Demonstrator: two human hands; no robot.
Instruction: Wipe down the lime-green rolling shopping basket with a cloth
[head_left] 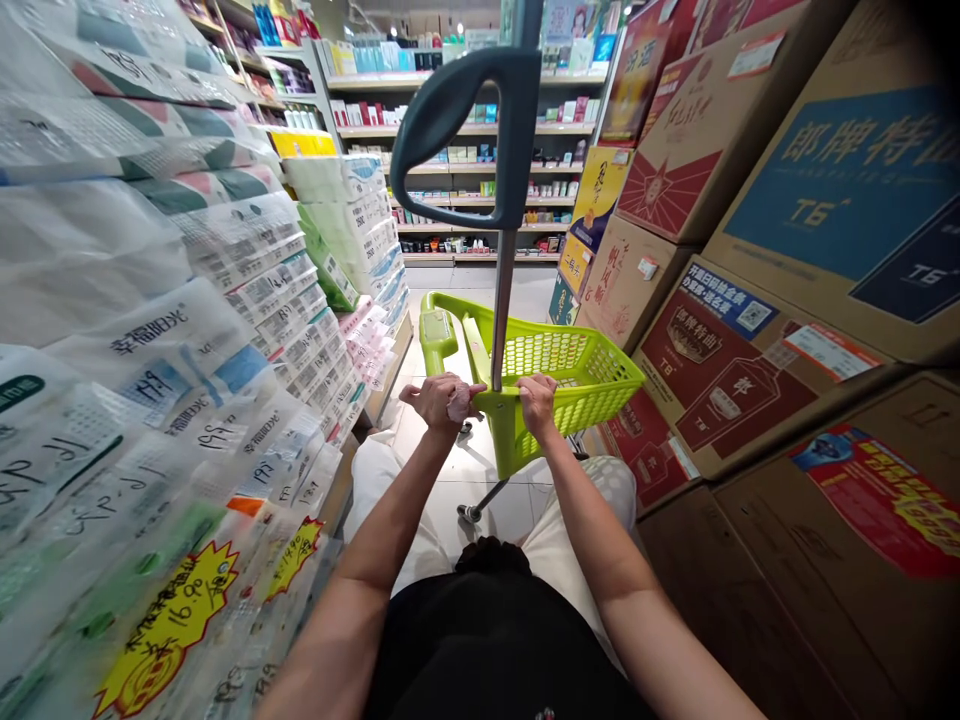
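A lime-green shopping cart (577,345) with a perforated plastic basket stands right in front of me. My left hand (435,400) is closed on the left side of the cart's handle, with a small crumpled pinkish thing (459,402) at its fingers that I cannot make out. My right hand (538,400) wraps round the handle's right side. Between the two hands rises a metal pole (504,300), topped by a dark blue-grey loop grip (469,140) that neither hand touches. Inside the basket, no goods can be seen.
Stacked packs of toilet paper (150,340) with price signs line my left side. Tall piles of cardboard liquor boxes (720,350) crowd the right. Ahead, shelves (465,130) of small packaged goods cross the end of the narrow tiled aisle (465,285).
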